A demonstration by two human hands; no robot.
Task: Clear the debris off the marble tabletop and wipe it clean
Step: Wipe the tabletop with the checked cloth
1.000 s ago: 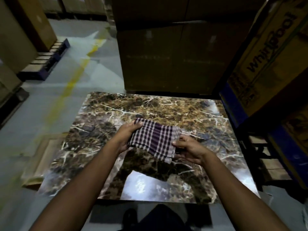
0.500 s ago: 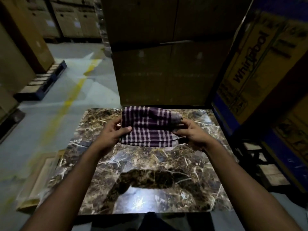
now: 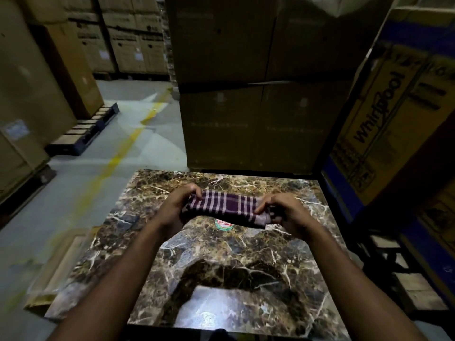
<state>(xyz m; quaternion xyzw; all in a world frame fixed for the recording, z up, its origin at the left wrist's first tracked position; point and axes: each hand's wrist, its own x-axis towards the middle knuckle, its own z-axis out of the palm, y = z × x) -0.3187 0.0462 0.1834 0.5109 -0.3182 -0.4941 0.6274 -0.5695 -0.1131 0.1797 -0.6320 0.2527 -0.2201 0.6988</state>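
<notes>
Glossy veined brown marble tabletop (image 3: 221,262), soft woven checked cloth (image 3: 225,208), matt corrugated cardboard boxes (image 3: 246,107).

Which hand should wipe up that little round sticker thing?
Probably the right hand. The round red-and-green sticker lies on the brown marble tabletop, just below the folded purple checked cloth, slightly nearer to it than to the left hand.

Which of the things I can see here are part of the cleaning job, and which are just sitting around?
Part of the job:
- marble tabletop
- checked cloth, gripped at its ends by the left hand and the right hand
- round sticker on the marble under the cloth

Just lying about:
- plain cardboard boxes
- Whirlpool box
- blue pallet
- yellow floor line
</notes>
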